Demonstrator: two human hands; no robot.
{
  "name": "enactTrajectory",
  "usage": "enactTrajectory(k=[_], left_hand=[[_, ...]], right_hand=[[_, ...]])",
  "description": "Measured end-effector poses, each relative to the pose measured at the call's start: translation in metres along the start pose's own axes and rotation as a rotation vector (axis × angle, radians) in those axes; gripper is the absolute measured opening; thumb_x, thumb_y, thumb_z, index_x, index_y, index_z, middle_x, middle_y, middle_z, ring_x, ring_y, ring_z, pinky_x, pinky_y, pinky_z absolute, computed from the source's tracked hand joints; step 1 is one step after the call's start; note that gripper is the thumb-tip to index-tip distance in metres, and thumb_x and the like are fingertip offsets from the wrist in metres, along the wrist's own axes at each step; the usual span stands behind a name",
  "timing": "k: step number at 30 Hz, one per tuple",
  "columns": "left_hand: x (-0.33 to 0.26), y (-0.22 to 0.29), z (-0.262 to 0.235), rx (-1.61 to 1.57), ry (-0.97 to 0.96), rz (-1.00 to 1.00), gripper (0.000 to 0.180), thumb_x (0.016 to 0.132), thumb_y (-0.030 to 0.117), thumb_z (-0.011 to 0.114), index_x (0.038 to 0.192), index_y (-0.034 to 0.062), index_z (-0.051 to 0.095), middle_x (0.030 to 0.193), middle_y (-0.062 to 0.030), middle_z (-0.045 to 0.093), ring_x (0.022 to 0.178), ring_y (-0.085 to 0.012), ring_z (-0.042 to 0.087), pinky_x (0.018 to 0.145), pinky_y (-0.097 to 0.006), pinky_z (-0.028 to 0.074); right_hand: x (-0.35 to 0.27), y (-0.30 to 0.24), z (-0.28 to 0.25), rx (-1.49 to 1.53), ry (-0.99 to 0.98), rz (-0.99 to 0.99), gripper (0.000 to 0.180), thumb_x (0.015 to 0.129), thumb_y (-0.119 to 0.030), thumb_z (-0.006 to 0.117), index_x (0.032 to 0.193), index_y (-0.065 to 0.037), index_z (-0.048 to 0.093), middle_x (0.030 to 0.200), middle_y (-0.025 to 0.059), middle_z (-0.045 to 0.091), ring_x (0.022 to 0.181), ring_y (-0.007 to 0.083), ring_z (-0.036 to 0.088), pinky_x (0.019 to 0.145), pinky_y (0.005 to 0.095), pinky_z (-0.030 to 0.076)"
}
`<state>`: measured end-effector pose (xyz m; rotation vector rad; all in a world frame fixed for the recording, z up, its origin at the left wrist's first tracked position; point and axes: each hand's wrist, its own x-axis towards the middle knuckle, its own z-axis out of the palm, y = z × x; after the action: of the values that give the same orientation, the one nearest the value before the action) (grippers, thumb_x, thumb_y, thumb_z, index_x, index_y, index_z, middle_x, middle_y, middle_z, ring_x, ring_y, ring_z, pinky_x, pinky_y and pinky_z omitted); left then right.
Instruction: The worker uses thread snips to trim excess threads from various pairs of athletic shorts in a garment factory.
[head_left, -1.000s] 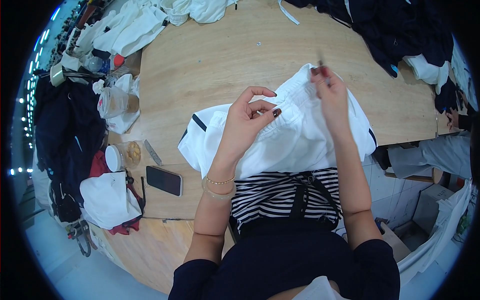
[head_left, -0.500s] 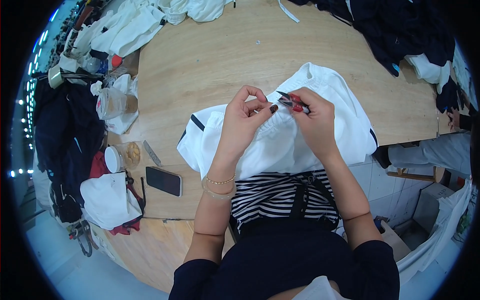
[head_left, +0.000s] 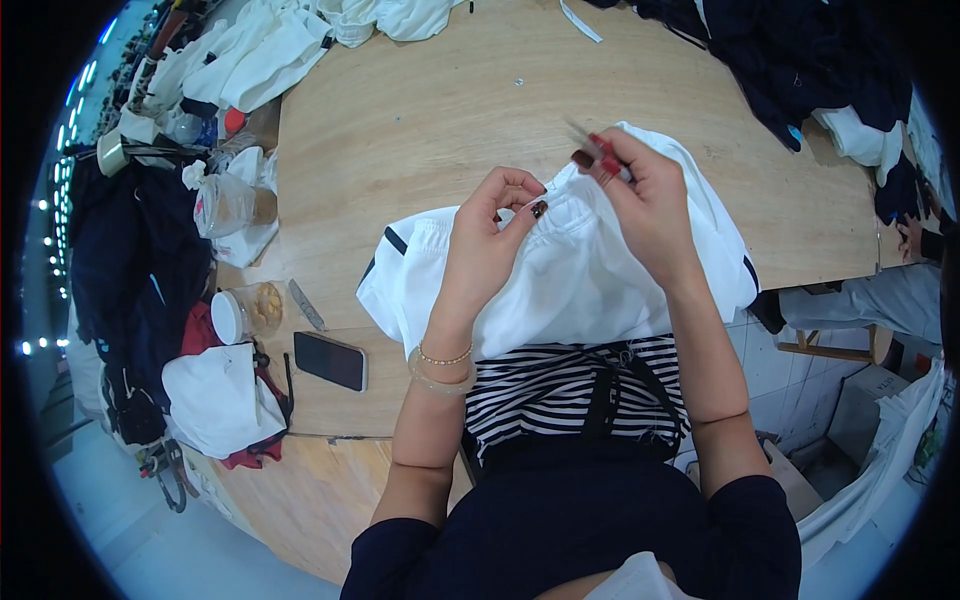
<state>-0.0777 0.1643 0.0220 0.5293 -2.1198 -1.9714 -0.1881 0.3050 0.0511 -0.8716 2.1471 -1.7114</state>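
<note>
Fingers (head_left: pixel 520 200) of the left hand (head_left: pixel 485 250) pinching a gathered edge of the white garment (head_left: pixel 590 290) at frame centre, spread over the near edge of the worktop (head_left: pixel 420 120); right hand (head_left: pixel 650 205) gripping a small red-handled tool (head_left: pixel 605 158) just above that edge. Working partway along by the look of it, how much remaining being unclear. At centre left, lying on its side, a clear jar (head_left: pixel 245 310) holding pale yellowish pieces, beside a dark phone (head_left: pixel 331 360).

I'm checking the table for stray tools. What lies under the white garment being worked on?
The white garment rests on the wooden table and overhangs a striped cloth at the near edge. Anything else beneath it is covered.
</note>
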Motion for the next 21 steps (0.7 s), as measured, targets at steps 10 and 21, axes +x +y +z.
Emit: enactTrajectory(k=[10, 21], left_hand=[[-0.001, -0.014, 0.001, -0.009, 0.037, 0.014, 0.018, 0.086, -0.002, 0.057, 0.103, 0.0028, 0.054, 0.094, -0.0060, 0.061, 0.090, -0.0147, 0.058, 0.078, -0.025, 0.045], [-0.002, 0.020, 0.040, 0.707, 0.283, 0.152, 0.019, 0.082, 0.015, 0.067, 0.095, 0.0020, 0.062, 0.100, -0.0124, 0.056, 0.070, -0.0316, 0.060, 0.059, -0.039, 0.048]], right_hand=[[0.033, 0.027, -0.058, -0.043, 0.294, -0.004, 0.021, 0.086, -0.005, 0.063, 0.105, 0.002, 0.065, 0.082, 0.0021, 0.064, 0.073, 0.0063, 0.052, 0.069, 0.0197, 0.043], [0.004, 0.038, -0.029, 0.132, 0.019, 0.172, 0.012, 0.086, -0.007, 0.063, 0.093, 0.003, 0.064, 0.086, 0.0013, 0.064, 0.080, 0.0060, 0.055, 0.073, 0.0200, 0.042]])
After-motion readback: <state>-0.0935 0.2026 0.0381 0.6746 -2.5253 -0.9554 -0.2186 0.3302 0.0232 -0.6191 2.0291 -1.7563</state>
